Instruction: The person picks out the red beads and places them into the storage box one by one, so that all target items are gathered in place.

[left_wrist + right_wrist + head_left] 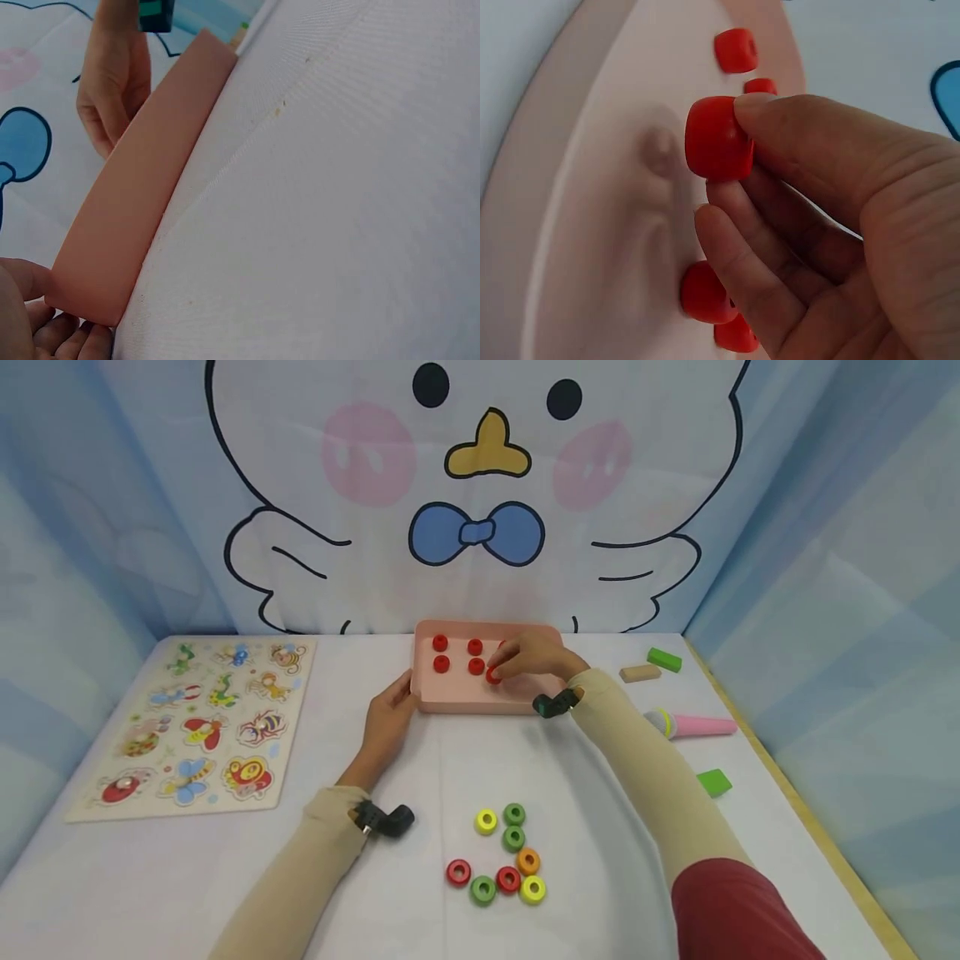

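Right hand [534, 658]: over the pink tray [457, 693], thumb and fingers pinched round one red ring [718, 139], held just above a low peg [660, 148] in the tray floor; not yet seated.

Left hand [388, 720]: fingers relaxed, resting against the tray's near-left corner, bracing it; grips nothing.

Tray: pink, shallow, at the far middle of the counter [420, 777]. Four red rings already sit on pegs in it, left of the held one.

Handling, judged: ring small, hard, light, smooth-sided; likely to roll if dropped. Best held by the outer wall, hole kept free for the peg. Tray seems light enough to slide, hence the bracing.

Loose rings [504, 856]: cluster near the front; green, yellow, orange, red.

Beyond: insect puzzle board [202, 727] at left; green block [664, 659], tan block [640, 672], pink cone toy [693, 724], second green block [714, 782] at right.
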